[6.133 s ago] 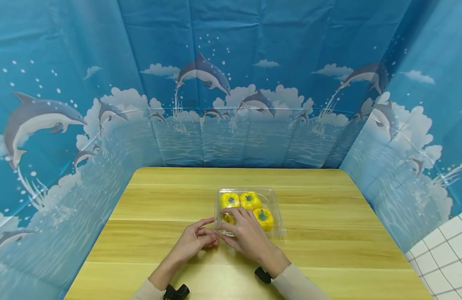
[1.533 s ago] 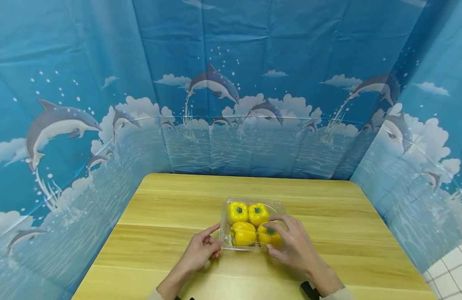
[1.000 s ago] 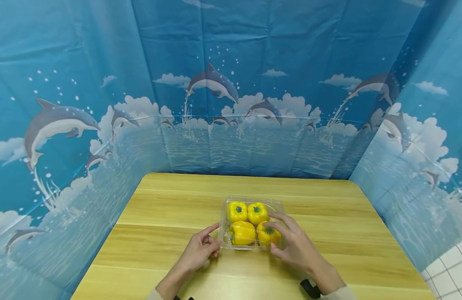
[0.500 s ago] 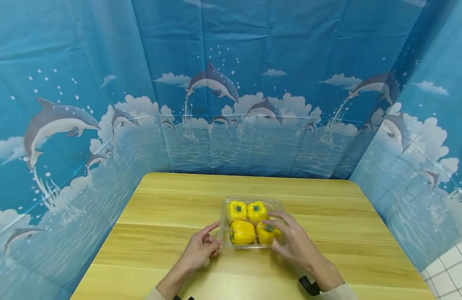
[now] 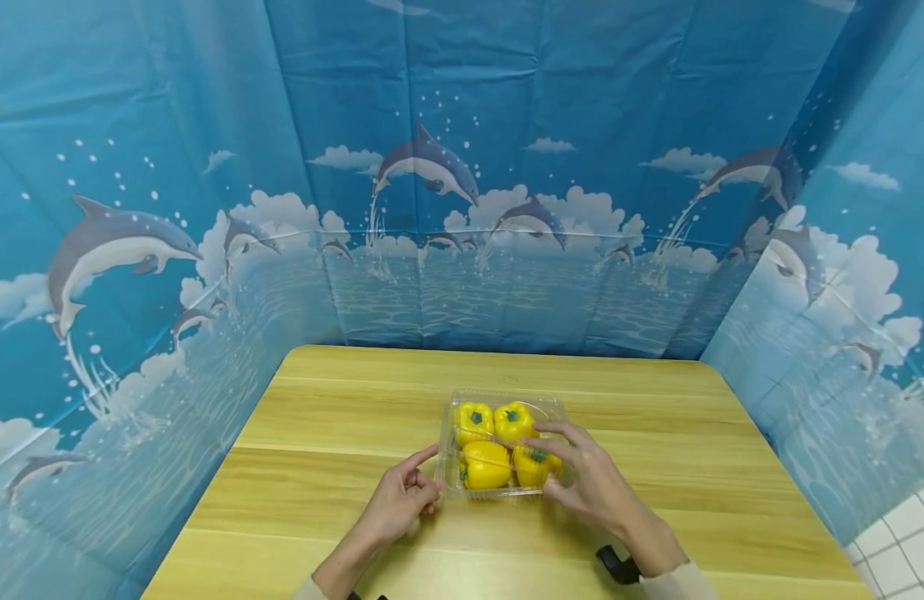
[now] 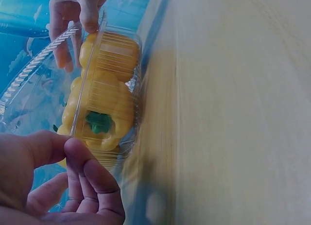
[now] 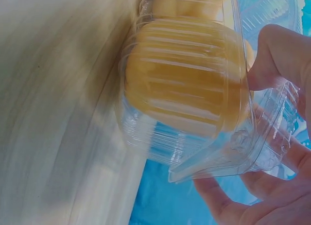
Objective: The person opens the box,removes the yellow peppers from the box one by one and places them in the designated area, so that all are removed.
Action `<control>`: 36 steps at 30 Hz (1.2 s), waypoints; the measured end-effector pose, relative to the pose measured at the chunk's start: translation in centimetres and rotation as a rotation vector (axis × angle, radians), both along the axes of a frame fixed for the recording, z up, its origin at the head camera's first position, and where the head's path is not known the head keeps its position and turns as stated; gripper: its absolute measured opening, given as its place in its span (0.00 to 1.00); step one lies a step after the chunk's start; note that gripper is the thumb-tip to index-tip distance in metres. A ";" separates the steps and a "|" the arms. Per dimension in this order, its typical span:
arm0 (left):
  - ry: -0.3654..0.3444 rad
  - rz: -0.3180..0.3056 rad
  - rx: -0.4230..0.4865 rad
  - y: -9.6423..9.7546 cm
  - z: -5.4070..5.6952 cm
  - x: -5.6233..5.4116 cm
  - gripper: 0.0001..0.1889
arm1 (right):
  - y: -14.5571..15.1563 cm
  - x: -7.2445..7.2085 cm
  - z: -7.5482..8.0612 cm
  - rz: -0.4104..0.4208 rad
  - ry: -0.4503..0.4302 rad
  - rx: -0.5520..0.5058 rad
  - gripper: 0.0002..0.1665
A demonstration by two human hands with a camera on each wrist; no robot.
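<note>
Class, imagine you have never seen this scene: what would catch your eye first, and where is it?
Probably the four bright yellow peppers, sitting in a clear plastic box on the wooden table. Next comes the blue curtain behind the table, printed with leaping dolphins. Then the left hand and right hand, at the left and right sides of the box.

Beneath the left hand (image 5: 394, 502) and the right hand (image 5: 591, 485) spreads a wood-grain tabletop (image 5: 319, 421) in yellow bands, its far corners rounded. Past the hands and on either side of them hangs a blue dolphin-print curtain (image 5: 619, 75) (its fold creases show plainly), with white clouds (image 5: 345, 159) above rippled water. Low down, well out beyond the right hand, lie white square tiles (image 5: 911, 525) with grey joints. Light leaves a pale sheen (image 5: 484, 550) on the wood between the wrists.
</note>
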State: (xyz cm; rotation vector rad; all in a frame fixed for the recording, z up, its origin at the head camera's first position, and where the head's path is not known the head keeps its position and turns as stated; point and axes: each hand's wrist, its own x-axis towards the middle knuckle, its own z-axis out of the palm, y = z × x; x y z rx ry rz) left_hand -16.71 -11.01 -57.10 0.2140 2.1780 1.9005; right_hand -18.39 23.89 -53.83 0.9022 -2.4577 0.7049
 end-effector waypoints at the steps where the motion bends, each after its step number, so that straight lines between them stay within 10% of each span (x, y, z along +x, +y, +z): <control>1: 0.001 0.000 0.000 0.0 0.0 0.0 0.37 | 0.0 0.0 0.1 -0.004 -0.002 0.006 0.43; 22: -0.004 -0.006 -0.010 -0.6 -0.5 0.0 0.37 | 1.6 -1.1 1.5 0.081 -0.002 -0.085 0.43; 36: -0.015 0.002 0.009 -0.2 -0.6 -0.2 0.38 | 1.9 -2.1 1.1 -0.109 0.063 -0.213 0.44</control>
